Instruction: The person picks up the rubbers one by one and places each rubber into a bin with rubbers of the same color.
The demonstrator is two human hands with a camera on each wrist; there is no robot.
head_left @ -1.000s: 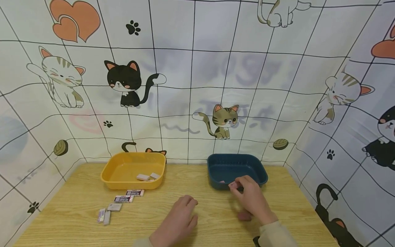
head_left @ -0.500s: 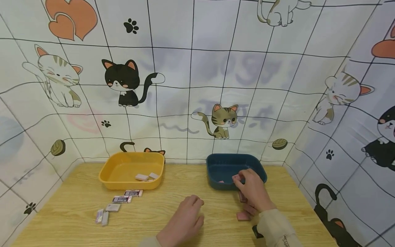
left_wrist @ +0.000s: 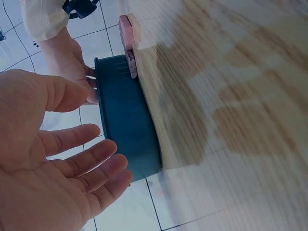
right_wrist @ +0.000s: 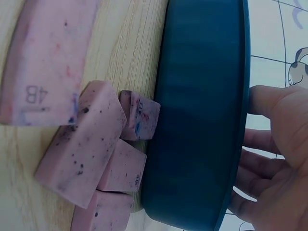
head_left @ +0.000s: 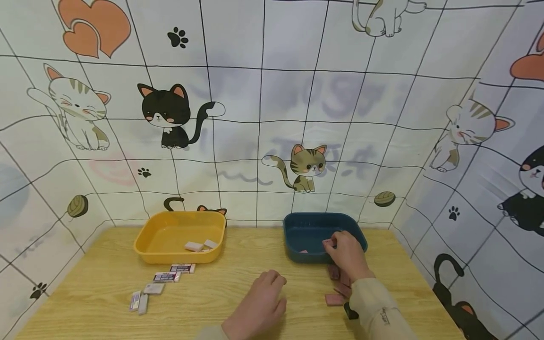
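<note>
My right hand [head_left: 348,255] reaches over the near rim of the dark blue bin [head_left: 306,257] and pinches a pink eraser [head_left: 327,242] between thumb and fingers. In the right wrist view the fingertips dip behind the rim, which hides what they hold. Several other pink erasers [right_wrist: 84,144], speckled and some stamped 4B, lie against the bin's near side on the table. A bit of pink [head_left: 303,251] shows inside the bin. My left hand [head_left: 259,302] hovers over the middle of the table, fingers relaxed and holding nothing; the left wrist view shows its palm [left_wrist: 29,144].
At the left stands a yellow bin [head_left: 142,248] with a few white erasers [head_left: 193,246] inside. In front of it lie several more erasers, some in printed sleeves [head_left: 166,276], others plain [head_left: 154,288]. A cat-print sheet [head_left: 238,141] walls in the wooden table [head_left: 102,264].
My right hand has moved from the bin's near rim slightly further in over it, carrying the pink eraser. My left hand has drifted a little to the right.
</note>
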